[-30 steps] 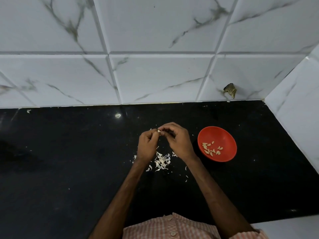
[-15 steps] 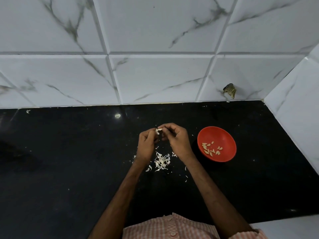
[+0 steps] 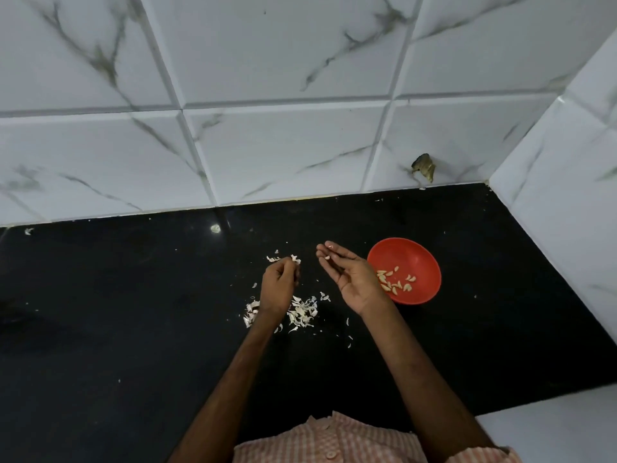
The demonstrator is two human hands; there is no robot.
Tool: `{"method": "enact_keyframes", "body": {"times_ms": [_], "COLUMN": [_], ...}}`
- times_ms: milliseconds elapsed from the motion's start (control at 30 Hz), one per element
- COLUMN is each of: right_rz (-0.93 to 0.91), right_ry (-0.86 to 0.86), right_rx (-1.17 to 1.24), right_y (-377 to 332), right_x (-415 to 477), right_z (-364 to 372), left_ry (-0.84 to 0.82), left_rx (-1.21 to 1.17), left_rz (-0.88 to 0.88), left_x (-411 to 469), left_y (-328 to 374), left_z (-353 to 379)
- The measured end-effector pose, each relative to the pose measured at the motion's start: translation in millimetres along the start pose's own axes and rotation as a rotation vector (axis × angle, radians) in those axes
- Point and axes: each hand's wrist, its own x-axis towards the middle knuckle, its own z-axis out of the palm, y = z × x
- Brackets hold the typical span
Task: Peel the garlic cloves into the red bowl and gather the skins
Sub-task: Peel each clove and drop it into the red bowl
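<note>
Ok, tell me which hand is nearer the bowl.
Right. The right hand is just left of the red bowl; the left hand is farther left, over the skins.

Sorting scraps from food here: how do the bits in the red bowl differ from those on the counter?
The cloves are plump and yellowish, gathered in the red bowl; the skins are thin white flakes, scattered on the black counter. Both are small and pale.
</note>
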Motion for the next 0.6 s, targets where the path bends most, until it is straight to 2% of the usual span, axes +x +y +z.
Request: {"method": "enact_keyframes", "body": {"times_ms": [267, 467, 600], "right_rz": [-0.068, -0.153, -0.156], "right_ry": [0.224, 0.396, 0.408], "right_rx": [0.147, 0.219, 0.13], "right_y": [-38.2, -58.8, -65.5], "right_x": [-3.4, -7.1, -7.7], "right_z": [-76.8, -115.0, -121.2], "left_ry": [-0.32, -0.4, -0.41], "left_rx": [0.243, 0.329, 0.401], "left_rz": [0.02, 0.03, 0.004], "left_x": [11.6, 22.0, 22.2], "left_y": [7.0, 11.2, 5.0], "left_z": [72.6, 112.8, 127.7]}}
